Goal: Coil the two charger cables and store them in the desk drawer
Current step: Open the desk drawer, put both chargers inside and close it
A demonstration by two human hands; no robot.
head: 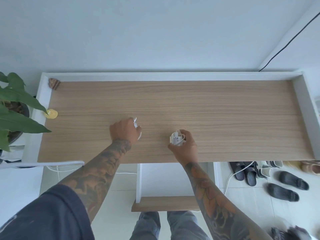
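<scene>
Both white charger cables are already bundled, the right hand [184, 144] clamped on one coiled charger cable [177, 138], the left hand [125, 129] curled over the other cable bundle [135, 122] at its 1 o'clock, while the open desk drawer [166, 203] at 6 o'clock is yet to be filled.

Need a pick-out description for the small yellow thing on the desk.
Start at the wooden desktop and go to its left edge, beside the potted plant. The yellow item lies there under a leaf tip, nearer than the brown object in the back corner. It is the only yellow thing there.

Looks like a home, prob. a bedroom or entry corner: wood-grain counter [173, 101] w/ white raised rim set against plain white walls, potted plant [13, 108] at its left end, slippers and shoes [270, 177] scattered on the pale tiled floor [242, 205] to the right.
</scene>
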